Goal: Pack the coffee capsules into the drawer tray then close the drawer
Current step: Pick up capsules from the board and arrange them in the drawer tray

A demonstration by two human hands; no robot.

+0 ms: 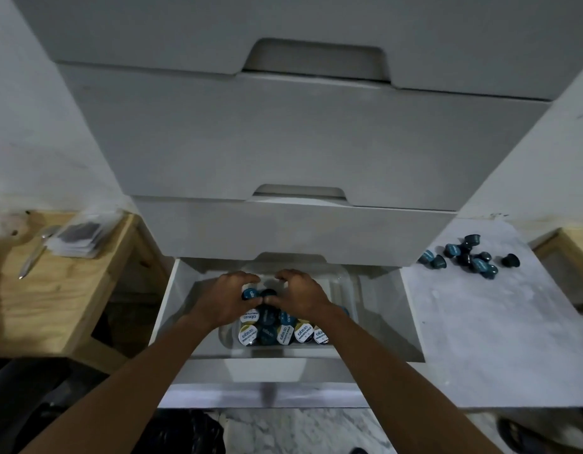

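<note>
Inside the clear tray of the open drawer, the coffee capsules are lying in rows while the left hand and right hand are each pinching a capsule, with loose capsules waiting on the marble floor.

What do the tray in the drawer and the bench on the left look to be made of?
The tray looks like clear glossy plastic: the drawer shows through its wall. The bench looks like pale unfinished wood, with grain and knots showing.
</note>
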